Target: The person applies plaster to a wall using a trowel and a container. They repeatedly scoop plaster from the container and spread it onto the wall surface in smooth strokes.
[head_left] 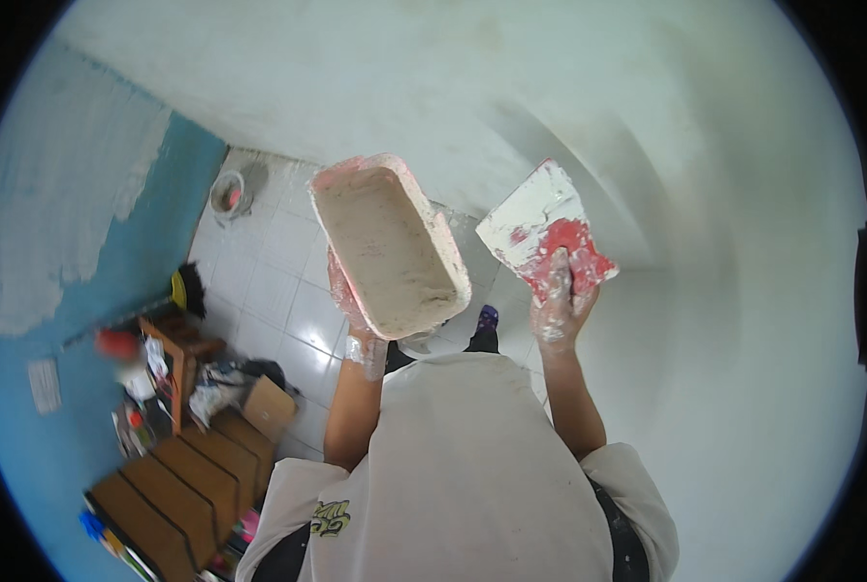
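My left hand [349, 308], smeared with plaster, supports a rectangular plastic tub [458, 260] from its left side and below; most of its fingers are hidden behind the tub. Greyish-white wet filler [380, 233] fills the tub's inside, and the pinkish rim is crusted with it. To the right, my right hand [558, 308] grips a red putty spreader [571, 238] by its narrower end, thumb along its face. White filler coats the spreader's wide blade, which points up and left, apart from the tub and close to the pale wall.
A pale, patchily coated wall [337, 78] runs ahead and to the right. On the left stands a partly coated blue wall [191, 145]. A bucket [230, 194] sits in the corner on the tiled floor [259, 252]. A broom [189, 289], wooden furniture [176, 364] and a brown slatted piece [186, 485] crowd the lower left.
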`<act>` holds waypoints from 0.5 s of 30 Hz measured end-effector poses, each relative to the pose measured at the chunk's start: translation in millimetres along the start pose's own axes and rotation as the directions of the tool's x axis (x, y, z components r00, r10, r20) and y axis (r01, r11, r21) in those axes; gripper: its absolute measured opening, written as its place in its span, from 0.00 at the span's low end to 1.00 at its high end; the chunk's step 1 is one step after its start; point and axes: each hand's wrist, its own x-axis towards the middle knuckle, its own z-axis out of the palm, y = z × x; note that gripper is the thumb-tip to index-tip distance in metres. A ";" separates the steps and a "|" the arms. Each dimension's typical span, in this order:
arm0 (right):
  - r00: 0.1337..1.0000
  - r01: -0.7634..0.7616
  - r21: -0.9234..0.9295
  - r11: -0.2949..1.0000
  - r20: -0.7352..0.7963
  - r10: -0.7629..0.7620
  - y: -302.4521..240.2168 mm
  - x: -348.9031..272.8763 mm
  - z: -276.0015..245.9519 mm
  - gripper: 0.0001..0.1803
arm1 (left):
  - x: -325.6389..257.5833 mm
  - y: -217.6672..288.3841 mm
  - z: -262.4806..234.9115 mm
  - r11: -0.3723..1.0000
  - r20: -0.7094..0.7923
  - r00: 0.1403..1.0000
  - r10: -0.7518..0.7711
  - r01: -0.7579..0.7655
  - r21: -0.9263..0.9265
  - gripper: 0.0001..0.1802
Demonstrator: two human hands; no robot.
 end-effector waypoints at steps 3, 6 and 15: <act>0.993 0.104 0.044 0.994 -0.059 -0.102 0.6 -63.8 83.3 0.11 | 26.0 57.5 -47.7 0.994 -0.025 0.995 -0.093 0.091 -0.064 0.26; 0.957 0.172 -0.317 0.933 -0.170 -0.235 -0.5 -116.0 99.5 0.17 | 37.9 69.9 -97.8 0.992 0.018 0.993 -0.119 0.120 -0.036 0.28; 0.864 -0.060 -0.979 -0.196 0.047 -0.502 -21.8 -154.3 50.5 0.39 | 18.3 24.3 -35.0 0.983 0.094 0.979 -0.178 0.173 0.059 0.39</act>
